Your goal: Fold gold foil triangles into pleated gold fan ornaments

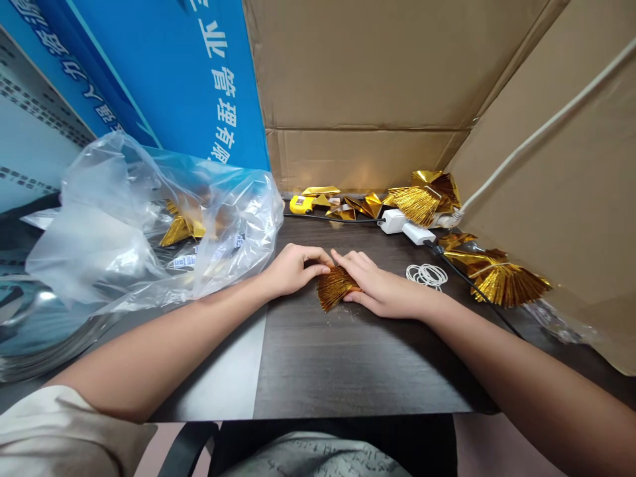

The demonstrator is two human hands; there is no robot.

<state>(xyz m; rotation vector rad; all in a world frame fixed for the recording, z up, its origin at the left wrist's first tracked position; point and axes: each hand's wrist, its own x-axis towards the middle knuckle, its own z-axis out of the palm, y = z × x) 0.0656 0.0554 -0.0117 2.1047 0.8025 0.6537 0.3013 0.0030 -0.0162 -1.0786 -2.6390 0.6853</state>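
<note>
A fanned stack of gold foil paper [334, 289] is between my hands, low over the dark table. My right hand [370, 285] grips its right side, thumb below and fingers over the top. At its upper left corner, my left hand [303, 268] pinches the edge of the stack between thumb and forefinger. The stack's right end is hidden under my right hand. Just right of my right wrist lies a small pile of white rubber bands [426, 276].
A clear plastic bag [124, 232] with gold foil inside bulks at the left. Banded gold fans [422, 199] and white plug adapters [405, 226] with a black cable line the back and right. A yellow tape measure [301, 204] sits by the cardboard wall [368, 79].
</note>
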